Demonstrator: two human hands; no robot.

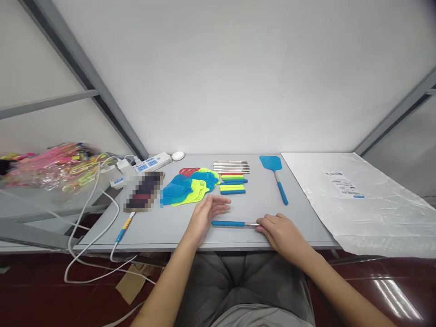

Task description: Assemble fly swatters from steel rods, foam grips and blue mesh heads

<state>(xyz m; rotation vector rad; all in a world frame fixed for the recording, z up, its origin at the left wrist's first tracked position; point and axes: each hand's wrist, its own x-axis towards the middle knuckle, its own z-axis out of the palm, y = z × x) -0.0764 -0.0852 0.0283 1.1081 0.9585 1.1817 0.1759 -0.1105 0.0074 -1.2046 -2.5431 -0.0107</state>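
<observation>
A blue-gripped handle with a metal rod (227,223) lies near the front edge of the grey table (299,200). My right hand (281,231) pinches the metal end of that handle. My left hand (207,212) hovers flat with fingers apart just above and left of the handle's blue grip, holding nothing. Behind my left hand lies a pile of blue, yellow and red mesh swatter heads (190,185). To their right are several loose foam grips (233,184) and a row of metal rods (231,166). A finished blue fly swatter (275,174) lies at the back right.
A white power strip (152,162) and cables (91,204) sit at the back left beside a blurred phone (143,191). A bag of colourful swatters (51,165) rests on the left shelf. A clear plastic bag with a label (361,204) covers the table's right side.
</observation>
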